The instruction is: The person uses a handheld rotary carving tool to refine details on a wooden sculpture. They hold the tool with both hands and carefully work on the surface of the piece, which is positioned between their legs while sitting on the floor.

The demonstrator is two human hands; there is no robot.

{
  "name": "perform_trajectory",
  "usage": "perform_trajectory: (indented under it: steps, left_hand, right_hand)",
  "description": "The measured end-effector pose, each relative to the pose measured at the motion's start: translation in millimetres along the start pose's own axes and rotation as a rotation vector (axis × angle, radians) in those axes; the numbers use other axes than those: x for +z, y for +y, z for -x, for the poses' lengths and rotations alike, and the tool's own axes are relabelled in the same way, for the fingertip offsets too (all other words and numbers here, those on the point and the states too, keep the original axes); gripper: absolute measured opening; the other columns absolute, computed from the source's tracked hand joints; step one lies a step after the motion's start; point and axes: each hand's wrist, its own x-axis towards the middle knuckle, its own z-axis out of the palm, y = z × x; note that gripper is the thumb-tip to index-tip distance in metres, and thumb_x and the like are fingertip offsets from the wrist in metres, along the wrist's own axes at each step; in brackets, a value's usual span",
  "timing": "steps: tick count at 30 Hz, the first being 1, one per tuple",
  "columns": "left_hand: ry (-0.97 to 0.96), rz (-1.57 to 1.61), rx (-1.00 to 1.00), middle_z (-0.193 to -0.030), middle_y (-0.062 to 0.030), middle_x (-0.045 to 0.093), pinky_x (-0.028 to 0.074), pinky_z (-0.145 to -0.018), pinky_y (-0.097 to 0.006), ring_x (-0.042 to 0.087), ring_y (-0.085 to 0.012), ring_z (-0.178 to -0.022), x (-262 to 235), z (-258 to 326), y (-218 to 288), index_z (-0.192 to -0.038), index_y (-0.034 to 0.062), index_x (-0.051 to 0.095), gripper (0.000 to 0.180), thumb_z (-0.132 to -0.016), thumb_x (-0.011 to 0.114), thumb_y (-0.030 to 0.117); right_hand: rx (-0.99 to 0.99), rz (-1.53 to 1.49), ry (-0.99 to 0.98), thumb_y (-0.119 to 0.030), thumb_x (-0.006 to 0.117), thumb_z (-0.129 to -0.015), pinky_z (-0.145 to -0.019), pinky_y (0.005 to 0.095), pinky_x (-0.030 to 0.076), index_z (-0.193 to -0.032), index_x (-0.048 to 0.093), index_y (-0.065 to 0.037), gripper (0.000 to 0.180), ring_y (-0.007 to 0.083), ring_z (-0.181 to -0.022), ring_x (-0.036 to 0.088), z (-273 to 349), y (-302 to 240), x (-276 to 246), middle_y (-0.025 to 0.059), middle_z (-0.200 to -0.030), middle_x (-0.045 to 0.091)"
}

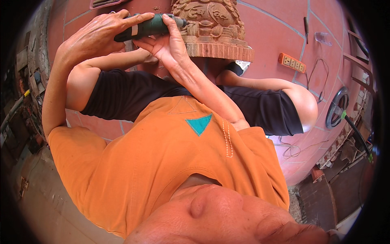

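- Two hands of mine are at work near the top of the view, reaching away from my orange shirt (162, 162) and my black shorts (134, 93) as I sit with my knees spread.
- My left hand (95, 36) is wrapped around the back of a dark green rotary tool (148, 27), with the fingers curled over its top and the thumb underneath, so it grasps the tool firmly.
- My right hand (166, 46) sits just beside the left one, toward the tool's nose. Its thumb stands up against the front of the tool and its fingers support the body from below, so it too is gripping the tool.
- The tool lies roughly level between both hands, and a pale band circles its middle.
- Touching my right hand on its far side is a carved wooden piece (211, 24), reddish brown with deep relief, resting on a stepped base. The tool's nose meets its carved side; the tip itself is too small to make out.
- Beyond the carving, well apart from my right hand, an orange power strip (291, 62) lies on the red tiled floor (276, 32).
- Farther out on that side a thin cable (319, 77) loops across the tiles.
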Motion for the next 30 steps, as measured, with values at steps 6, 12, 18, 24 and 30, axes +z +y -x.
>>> perform_trajectory:
  steps: [6, 12, 18, 24, 30]
  left_hand:
    - [-0.007, 0.025, 0.006, -0.110, -0.0169, 0.061, 0.053, -0.090, -0.045, 0.062, -0.0363, -0.094, -0.3, 1.0, -1.0, -0.155, 0.0294, 0.040, 0.098, -0.070, 0.080, 0.001]
    - [-0.012, 0.024, 0.016, -0.115, -0.0159, 0.062, 0.053, -0.090, -0.045, 0.062, -0.0361, -0.095, 1.6, 1.2, -2.9, -0.155, 0.0289, 0.041, 0.098, -0.069, 0.080, 0.000]
    - [-0.017, 0.032, 0.024, -0.119, -0.0159, 0.063, 0.052, -0.092, -0.045, 0.063, -0.0363, -0.098, 2.9, 1.6, -4.5, -0.154, 0.0294, 0.043, 0.097, -0.069, 0.081, 0.002]
    - [-0.013, 0.012, 0.034, -0.123, -0.0157, 0.062, 0.052, -0.094, -0.044, 0.063, -0.0363, -0.101, 4.7, 3.1, -4.1, -0.154, 0.0301, 0.042, 0.096, -0.070, 0.081, 0.004]
    - [0.029, -0.002, 0.075, -0.124, -0.0158, 0.062, 0.051, -0.094, -0.043, 0.062, -0.0361, -0.103, 10.5, 5.8, -7.0, -0.154, 0.0308, 0.041, 0.096, -0.071, 0.080, 0.005]
  right_hand:
    - [0.008, 0.011, 0.026, -0.047, 0.065, -0.095, -0.093, 0.0532, 0.059, -0.124, 0.051, -0.011, 0.048, 0.0335, -0.111, 0.066, 4.4, 1.7, 5.5, 0.0107, -0.120, 0.062]
    - [-0.001, 0.006, 0.030, -0.046, 0.065, -0.094, -0.092, 0.0506, 0.060, -0.122, 0.052, -0.012, 0.046, 0.0315, -0.107, 0.066, 7.1, 2.8, 8.5, 0.0109, -0.119, 0.062]
    - [-0.012, -0.030, 0.049, -0.043, 0.066, -0.095, -0.099, 0.0548, 0.056, -0.124, 0.054, -0.008, 0.048, 0.0368, -0.110, 0.066, 8.1, 7.8, 3.1, 0.0131, -0.121, 0.061]
    - [-0.017, -0.030, 0.068, -0.044, 0.065, -0.095, -0.099, 0.0551, 0.056, -0.123, 0.054, -0.008, 0.047, 0.0366, -0.111, 0.066, 11.8, 9.7, 6.0, 0.0125, -0.119, 0.061]
    - [-0.027, -0.024, 0.072, -0.044, 0.065, -0.095, -0.099, 0.0547, 0.056, -0.124, 0.053, -0.007, 0.048, 0.0360, -0.113, 0.065, 13.2, 11.2, 5.6, 0.0127, -0.120, 0.061]
